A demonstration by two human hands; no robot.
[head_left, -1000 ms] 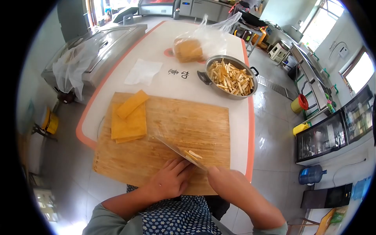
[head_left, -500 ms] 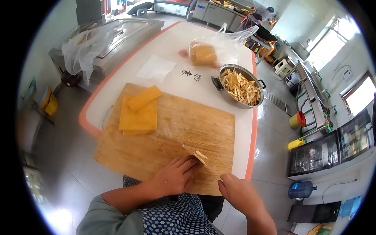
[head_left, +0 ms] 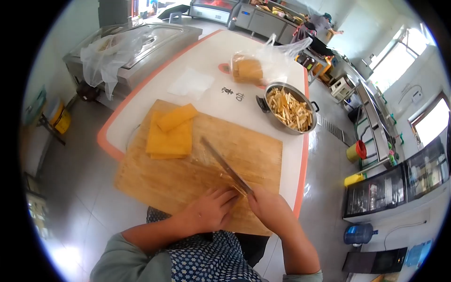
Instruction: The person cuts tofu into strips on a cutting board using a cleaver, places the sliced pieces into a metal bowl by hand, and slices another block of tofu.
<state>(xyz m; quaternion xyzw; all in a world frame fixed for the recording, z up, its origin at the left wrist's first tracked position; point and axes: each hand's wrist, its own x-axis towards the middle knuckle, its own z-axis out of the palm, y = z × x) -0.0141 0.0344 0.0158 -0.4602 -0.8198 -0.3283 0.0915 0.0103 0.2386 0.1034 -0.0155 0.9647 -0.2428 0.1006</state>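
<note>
My right hand (head_left: 270, 207) is closed round the handle of a knife (head_left: 224, 164), whose long blade slants up and left over the wooden cutting board (head_left: 150, 185). Beside it, my left hand (head_left: 211, 209) rests on the board with bent fingers, pressing a piece of dried tofu that is mostly hidden under them. Thin cut strips (head_left: 242, 191) show between the fingertips and the knife. On the board's far left part lie flat yellow dried tofu slabs (head_left: 169, 141), one narrower slab (head_left: 178, 117) lying askew on top.
Past the board, a metal pot (head_left: 270, 117) holds many cut strips. A clear plastic bag (head_left: 277, 56) with more yellow slabs stands near it on the white table (head_left: 211, 56). A white sheet (head_left: 190, 83) lies to the left. Another person (head_left: 322, 23) stands at the far counter.
My right hand has moved up and left, and the knife has risen and turned, so the flat of its blade now shows. My left hand stays nearly in place.
</note>
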